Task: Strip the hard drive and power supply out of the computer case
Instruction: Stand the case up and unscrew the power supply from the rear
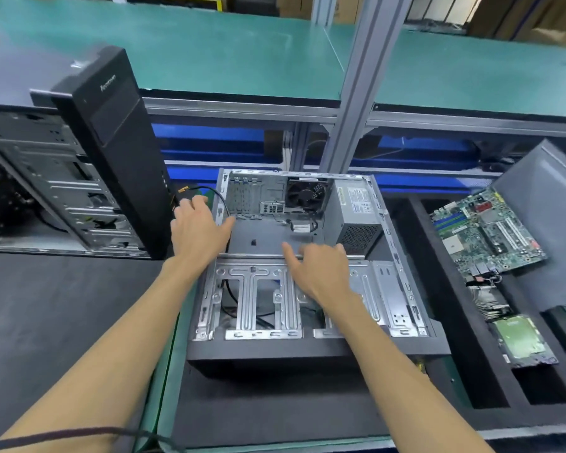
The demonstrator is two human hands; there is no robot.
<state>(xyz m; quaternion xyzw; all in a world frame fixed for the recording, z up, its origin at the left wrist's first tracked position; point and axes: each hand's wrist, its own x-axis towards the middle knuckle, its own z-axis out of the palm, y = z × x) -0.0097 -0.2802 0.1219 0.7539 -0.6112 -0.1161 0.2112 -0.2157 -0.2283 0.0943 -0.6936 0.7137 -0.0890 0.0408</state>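
— Presently, how were the hands found?
— The left hand (198,228) was laid open on the left wall of the computer case (311,346); the right hand (317,268) was spread, empty, over the drive cage (262,299).
— And the power supply (353,215)?
— Seated at the far right corner. It was judged that its fixings should be released before lifting. The hard drive (520,341) was noted right of the case.

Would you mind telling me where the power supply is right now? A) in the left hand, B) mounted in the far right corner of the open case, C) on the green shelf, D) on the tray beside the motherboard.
B: the grey power supply sits inside the open case, at its far right corner beside the fan.
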